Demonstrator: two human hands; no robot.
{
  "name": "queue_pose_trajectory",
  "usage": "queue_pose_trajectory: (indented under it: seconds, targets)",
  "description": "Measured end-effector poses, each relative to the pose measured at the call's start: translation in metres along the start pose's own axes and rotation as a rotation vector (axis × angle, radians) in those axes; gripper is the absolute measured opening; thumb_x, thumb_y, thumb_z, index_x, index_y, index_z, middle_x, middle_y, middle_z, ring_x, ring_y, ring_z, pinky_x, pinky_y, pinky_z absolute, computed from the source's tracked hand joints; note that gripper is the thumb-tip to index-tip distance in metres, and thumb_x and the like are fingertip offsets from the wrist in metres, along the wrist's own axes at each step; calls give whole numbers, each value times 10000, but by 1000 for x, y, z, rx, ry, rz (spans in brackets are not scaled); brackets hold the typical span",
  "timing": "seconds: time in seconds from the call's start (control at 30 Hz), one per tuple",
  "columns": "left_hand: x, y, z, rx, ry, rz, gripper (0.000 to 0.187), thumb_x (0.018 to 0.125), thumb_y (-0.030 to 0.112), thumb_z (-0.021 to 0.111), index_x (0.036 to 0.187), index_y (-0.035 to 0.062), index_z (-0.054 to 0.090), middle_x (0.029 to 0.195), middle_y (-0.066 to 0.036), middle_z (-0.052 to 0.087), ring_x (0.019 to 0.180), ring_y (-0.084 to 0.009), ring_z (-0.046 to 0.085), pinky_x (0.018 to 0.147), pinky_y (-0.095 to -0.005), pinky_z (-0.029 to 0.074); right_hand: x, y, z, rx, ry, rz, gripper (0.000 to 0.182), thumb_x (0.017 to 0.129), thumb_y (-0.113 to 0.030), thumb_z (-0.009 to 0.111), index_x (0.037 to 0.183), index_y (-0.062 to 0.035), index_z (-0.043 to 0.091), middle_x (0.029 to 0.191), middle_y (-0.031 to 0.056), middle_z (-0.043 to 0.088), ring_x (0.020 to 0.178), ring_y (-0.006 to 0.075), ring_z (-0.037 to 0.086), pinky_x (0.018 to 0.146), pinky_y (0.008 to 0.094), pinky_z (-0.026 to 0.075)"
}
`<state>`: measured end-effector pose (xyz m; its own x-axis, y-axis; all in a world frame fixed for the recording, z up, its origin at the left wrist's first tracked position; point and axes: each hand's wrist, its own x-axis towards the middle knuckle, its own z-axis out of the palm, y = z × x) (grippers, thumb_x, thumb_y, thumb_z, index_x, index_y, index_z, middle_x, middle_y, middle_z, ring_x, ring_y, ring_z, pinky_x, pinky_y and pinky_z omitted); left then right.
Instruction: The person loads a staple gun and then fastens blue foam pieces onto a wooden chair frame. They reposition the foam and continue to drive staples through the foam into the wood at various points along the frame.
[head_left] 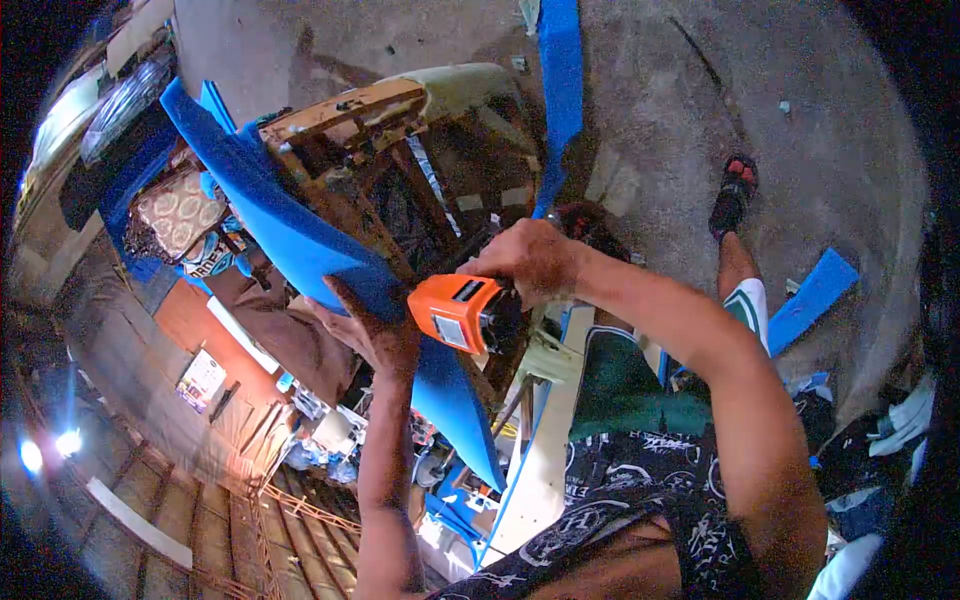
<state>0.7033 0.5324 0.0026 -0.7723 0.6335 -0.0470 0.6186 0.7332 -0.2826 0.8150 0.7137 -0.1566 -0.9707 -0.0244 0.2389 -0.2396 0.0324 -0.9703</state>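
Orange power tool gripped in right hand, fingers closed around rear of body, tool nose directed toward blue foam sheet. Right arm bent at elbow, forearm running down and to the right of the foam sheet. Left hand open, palm and spread fingers pressed flat against foam sheet, just left of the tool. Left forearm raised near vertical below the foam sheet. Foam sheet laid diagonally across worn wooden chair frame, touching it. Second blue foam strip above and right of the sheet, on concrete floor.
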Motion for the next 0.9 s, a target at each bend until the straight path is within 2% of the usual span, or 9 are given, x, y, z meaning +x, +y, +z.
queue_pose_trajectory:
  seconds: [0.17, 0.27, 0.33, 0.53, 0.6, 0.73, 0.8, 0.87, 0.9]
  targets:
    - [2, 2, -2, 11, 0, -17, 1124, 686, 312, 802, 1503, 180, 42, 1442, -399, 24, 1341, -545, 109, 1065, -615, 158, 9, 4, 5, 21, 5, -69, 568, 593, -211, 707, 1150, -252, 600, 863, 56, 672, 783, 297, 660, 652, 419, 544]
    - [0, -3, 0, 10, 7, -8, 1046, 747, 386, 739, 1499, 129, 59, 1469, -357, 32, 1363, -515, 87, 1078, -610, 137, 15, 3, 2, -6, -32, -81, 554, 595, -209, 712, 1137, -220, 597, 838, 67, 660, 782, 308, 655, 652, 425, 538]
    - [1, -1, -1, 11, 17, 6, 1142, 668, 341, 812, 1502, 163, 51, 1444, -388, 40, 1344, -536, 114, 1072, -605, 158, 18, 3, 3, 0, -55, -86, 536, 599, -208, 711, 1123, -201, 597, 822, 72, 652, 777, 316, 653, 649, 432, 535]
    - [2, -1, 2, 32, 14, -41, 1150, 665, 350, 812, 1501, 154, 48, 1437, -398, 40, 1343, -539, 110, 1076, -595, 159, 27, 5, 4, -6, -95, -103, 495, 618, -220, 707, 1095, -178, 578, 810, 87, 644, 775, 336, 647, 649, 455, 521]
    - [1, 2, 0, 29, 12, -37, 1146, 667, 350, 809, 1501, 157, 47, 1434, -403, 41, 1342, -540, 112, 1075, -596, 160, 27, 2, 5, -18, 12, -142, 461, 627, -221, 680, 1078, -164, 605, 742, 51, 632, 710, 272, 649, 576, 398, 506]
    - [2, -2, 1, 35, 19, 47, 1143, 671, 354, 808, 1500, 157, 47, 1426, -416, 48, 1336, -549, 120, 1069, -600, 169, 14, -3, -4, -19, 13, -149, 460, 631, -204, 671, 1084, -165, 602, 754, 59, 640, 722, 273, 653, 569, 398, 502]
    - [2, 3, 1, 43, 24, 5, 1148, 668, 358, 811, 1499, 155, 45, 1425, -419, 49, 1334, -553, 120, 1068, -602, 172, -7, -1, -9, -45, 24, -116, 460, 623, -194, 668, 1078, -155, 605, 770, 70, 646, 724, 274, 653, 565, 397, 499]
    - [3, 8, -4, 54, 16, -42, 1154, 664, 361, 814, 1498, 152, 44, 1424, -422, 49, 1332, -558, 120, 1067, -603, 174, -21, 10, -2, -51, 34, -119, 479, 611, -208, 674, 1082, -144, 618, 761, 71, 643, 700, 273, 648, 560, 398, 498]
    - [3, 9, -6, 32, -13, -48, 1126, 684, 325, 797, 1495, 117, 43, 1438, -403, 40, 1343, -542, 100, 1071, -606, 163, -25, 11, -5, -25, -26, -108, 575, 577, -242, 712, 1135, -171, 592, 830, 79, 654, 761, 299, 649, 622, 413, 514]
